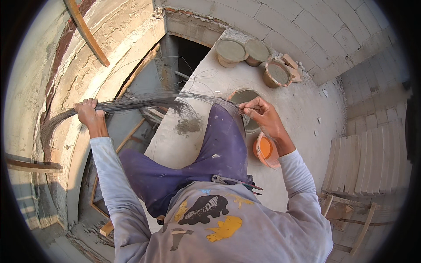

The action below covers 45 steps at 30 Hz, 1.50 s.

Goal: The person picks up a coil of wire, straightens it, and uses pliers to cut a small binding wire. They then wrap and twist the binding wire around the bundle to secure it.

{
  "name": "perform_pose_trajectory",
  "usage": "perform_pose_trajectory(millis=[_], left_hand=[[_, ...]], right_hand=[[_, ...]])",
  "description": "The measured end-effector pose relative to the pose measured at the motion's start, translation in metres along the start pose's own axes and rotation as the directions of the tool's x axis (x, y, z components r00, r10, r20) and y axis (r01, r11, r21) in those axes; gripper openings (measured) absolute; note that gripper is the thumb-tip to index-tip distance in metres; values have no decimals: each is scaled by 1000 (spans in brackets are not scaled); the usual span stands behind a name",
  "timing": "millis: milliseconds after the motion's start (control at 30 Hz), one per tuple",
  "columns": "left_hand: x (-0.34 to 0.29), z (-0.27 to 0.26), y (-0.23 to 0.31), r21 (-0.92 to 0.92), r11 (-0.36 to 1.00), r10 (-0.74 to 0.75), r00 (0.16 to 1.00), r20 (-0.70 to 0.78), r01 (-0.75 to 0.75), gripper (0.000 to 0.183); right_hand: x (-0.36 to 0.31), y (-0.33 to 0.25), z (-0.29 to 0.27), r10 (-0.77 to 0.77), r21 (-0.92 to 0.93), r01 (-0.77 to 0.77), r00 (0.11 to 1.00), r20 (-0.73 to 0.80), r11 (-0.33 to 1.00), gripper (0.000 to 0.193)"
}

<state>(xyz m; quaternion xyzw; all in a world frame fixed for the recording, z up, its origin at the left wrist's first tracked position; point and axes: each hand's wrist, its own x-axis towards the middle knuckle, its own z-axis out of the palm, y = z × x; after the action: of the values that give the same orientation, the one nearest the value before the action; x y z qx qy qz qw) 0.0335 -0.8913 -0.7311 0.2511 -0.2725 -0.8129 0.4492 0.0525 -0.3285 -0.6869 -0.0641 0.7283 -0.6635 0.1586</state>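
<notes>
My left hand [89, 112] is closed in a fist around a bundle of thin dark wires [140, 103], held out over the ledge's edge at the left. One end of the bundle droops left past the fist; the other fans out toward my right knee. Above that knee, my right hand [264, 115] pinches fine strands between thumb and fingers, their far ends too thin to follow. Some loose wires arc up above the bundle. Pliers [222, 179] with dark red-and-green handles lie at my waist, against my purple trousers [223, 144].
Buckets of grey mortar [230, 51] stand on the concrete slab [302, 114] ahead, one partly behind my right hand. An orange tub [265, 148] sits by my right forearm. The slab drops off at the left beside timber. Pale blocks [366, 158] are stacked at the right.
</notes>
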Motion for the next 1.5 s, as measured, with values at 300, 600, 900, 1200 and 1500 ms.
perform_pose_trajectory(millis=[300, 600, 900, 1200, 1500], left_hand=[[-46, 8, -23, 92, 995, 34, 999, 1, -34, 24], [-52, -1, -19, 87, 996, -8, 1000, -17, 10, 22], [-75, 6, -24, 117, 992, 50, 999, 4, -50, 25], [-88, 4, -27, 146, 989, 31, 999, 41, -37, 29], [-89, -1, -27, 222, 974, 45, 998, -47, -34, 32]], right_hand=[[-12, 7, -4, 49, -498, -74, 997, -63, 864, 18], [-11, 36, -5, 163, -82, -197, 937, -307, 977, 18], [4, 55, 7, 112, -12, -135, 866, -487, 991, 17], [12, 56, 15, -578, -904, 265, 816, 24, 335, 16], [8, 66, -8, -266, -539, 94, 931, -251, 837, 18]])
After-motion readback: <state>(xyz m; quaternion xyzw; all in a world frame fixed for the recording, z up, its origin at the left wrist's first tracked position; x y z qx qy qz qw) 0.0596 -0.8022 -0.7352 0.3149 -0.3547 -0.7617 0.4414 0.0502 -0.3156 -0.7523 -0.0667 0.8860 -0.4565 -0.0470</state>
